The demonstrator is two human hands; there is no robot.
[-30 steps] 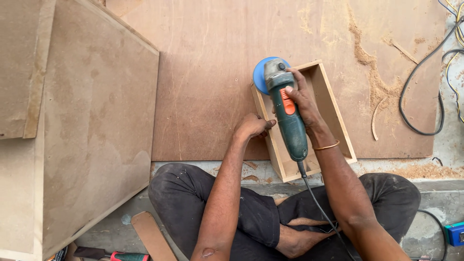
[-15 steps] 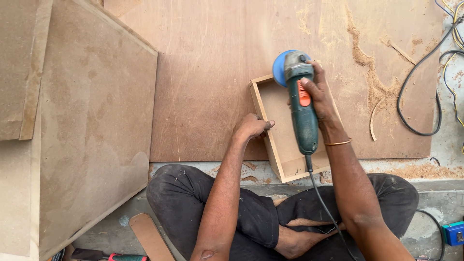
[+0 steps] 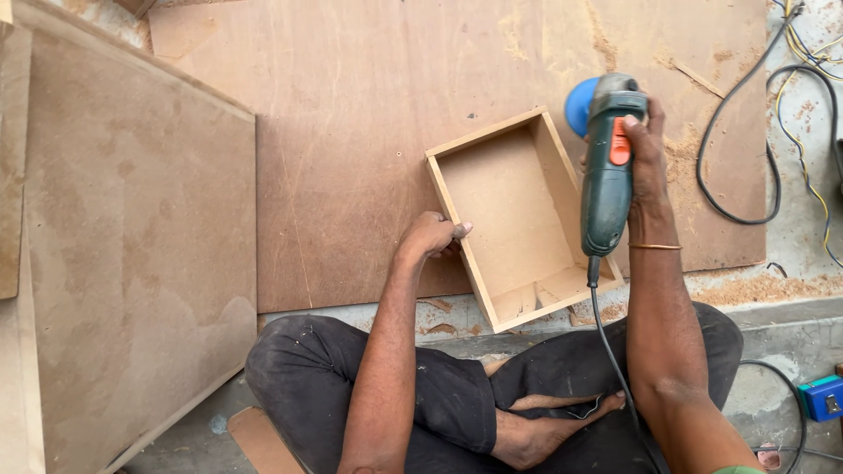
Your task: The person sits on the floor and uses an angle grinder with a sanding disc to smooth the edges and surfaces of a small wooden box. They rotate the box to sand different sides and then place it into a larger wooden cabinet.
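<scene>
Sander (image 3: pixel 606 171) is off the box (image 3: pixel 520 218) now: a sec ago its blue disc (image 3: pixel 580 105) sat on the far left corner, half a sec ago on the far wall, and now it hangs past the far right corner, over the plywood sheet (image 3: pixel 369 132) w/ the sawdust (image 3: pixel 676 149) (disc looks clear of the rim, tho contact is hard to judge from above). My read: the pass along the far edge is finished and the tool is swinging round toward the right wall, so the left side and far end look dealt with. Right hand (image 3: pixel 645 162) is wrapped tight round the green body, thumb side by the orange switch, wrist straight, forearm running up from the lower right, thin bangle (image 3: pixel 654 247) at the wrist. Cord (image 3: pixel 615 360) drops from the tool's tail over the lap. Left hand (image 3: pixel 430 235) is curled closed on the box's left wall near its middle, fingers hooked over the rim, pinning it down; elbow bent, arm coming up from the knee. Box sits open side up, tilted a bit, near end hanging over the sheet's edge just in front of the crossed legs. Big board (image 3: pixel 132 263) lies to the left, loose cables (image 3: pixel 746 132) far right.
</scene>
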